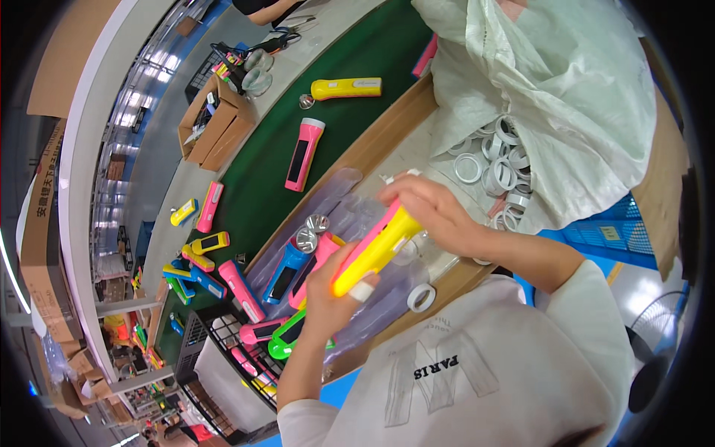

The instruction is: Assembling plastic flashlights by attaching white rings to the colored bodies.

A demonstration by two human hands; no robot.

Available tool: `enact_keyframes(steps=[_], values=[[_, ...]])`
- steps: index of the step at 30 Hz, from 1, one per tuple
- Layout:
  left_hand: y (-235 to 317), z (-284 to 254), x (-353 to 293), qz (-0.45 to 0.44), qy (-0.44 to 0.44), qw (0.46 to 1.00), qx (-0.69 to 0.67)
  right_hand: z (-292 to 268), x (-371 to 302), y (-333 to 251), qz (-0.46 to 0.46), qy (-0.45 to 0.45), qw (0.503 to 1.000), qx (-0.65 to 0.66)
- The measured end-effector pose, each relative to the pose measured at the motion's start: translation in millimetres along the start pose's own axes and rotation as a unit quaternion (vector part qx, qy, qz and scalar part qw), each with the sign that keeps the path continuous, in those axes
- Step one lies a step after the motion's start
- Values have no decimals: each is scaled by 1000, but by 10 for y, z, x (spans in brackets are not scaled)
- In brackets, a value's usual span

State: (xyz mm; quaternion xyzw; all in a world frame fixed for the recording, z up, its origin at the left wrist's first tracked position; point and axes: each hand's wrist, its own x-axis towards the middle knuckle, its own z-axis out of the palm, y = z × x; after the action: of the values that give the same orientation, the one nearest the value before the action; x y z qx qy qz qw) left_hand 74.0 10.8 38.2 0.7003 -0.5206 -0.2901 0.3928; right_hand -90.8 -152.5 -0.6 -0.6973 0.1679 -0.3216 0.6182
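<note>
A yellow flashlight (380, 257) is held slantwise in front of my chest. A pink strip shows along its far side; whether that belongs to it or to a second flashlight I cannot tell. My left hand (328, 298) is wrapped round its lower end, with white tape on one finger. My right hand (428, 208) closes over its upper end and hides the tip. Just beyond my left hand lie a blue flashlight (284, 274), a green flashlight (287, 339) and several pink ones. Two shiny reflectors (306, 240) sit by the blue one. A loose white ring (422, 298) rests near my body.
A pale woven sack (558, 97) at the right spills several white rings (500, 176). Across the wooden ledge runs a green belt (279, 205) with pink and yellow flashlights (346, 89). A black wire basket (238, 357) stands lower left; a cardboard box (216, 130) sits at the far side.
</note>
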Motion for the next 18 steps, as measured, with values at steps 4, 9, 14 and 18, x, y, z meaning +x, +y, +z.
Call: enact_keyframes(steps=[4, 9, 14, 18], values=[[-84, 255, 208, 135, 43, 975, 170, -141, 218, 273, 147, 28, 985, 83], [-202, 289, 126, -248, -9, 874, -418, -163, 251, -10, 201, 24, 944, 262], [-192, 576, 14, -220, -15, 874, -432, -63, 120, 173, 157, 79, 915, 363], [-47, 631, 73, 85, 96, 985, 118, 93, 116, 144, 126, 114, 891, 420]])
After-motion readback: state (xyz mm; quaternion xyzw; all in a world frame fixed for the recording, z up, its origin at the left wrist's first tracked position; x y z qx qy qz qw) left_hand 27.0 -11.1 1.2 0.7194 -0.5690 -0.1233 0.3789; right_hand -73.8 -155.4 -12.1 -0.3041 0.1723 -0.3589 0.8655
